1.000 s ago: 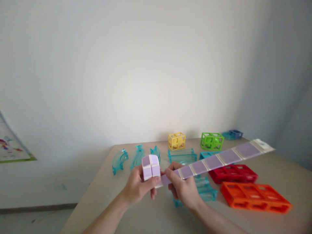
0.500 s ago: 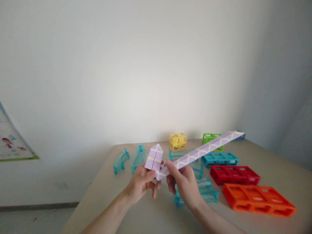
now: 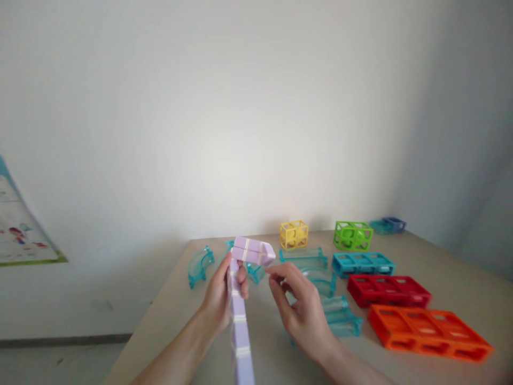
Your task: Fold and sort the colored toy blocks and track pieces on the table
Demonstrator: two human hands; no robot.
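Observation:
A lilac snake puzzle (image 3: 239,315) with white seams is held up above the table. My left hand (image 3: 219,294) is closed around it just below the bend, thumb on the near side and fingertips showing at the right. From the bend, a short folded end (image 3: 252,251) points right, while the long straight part runs down toward me and out of the picture. My right hand (image 3: 298,305) hovers beside the folded end, thumb and forefinger curved and apart, holding nothing I can see. Its fingertips are close below the pointed tip; whether they touch it I cannot tell.
Several clear teal curved pieces (image 3: 201,266) lie about the table (image 3: 168,321). To the right are orange (image 3: 428,331), red (image 3: 388,290) and blue frames (image 3: 363,264). Yellow (image 3: 294,235) and green cages (image 3: 353,236) stand near the wall, a dark blue piece (image 3: 395,224) at the far corner.
The snake puzzle has swung round: its long part now points down toward me instead of up to the right. My right hand has let go of it; my left hand now grips below the bend.

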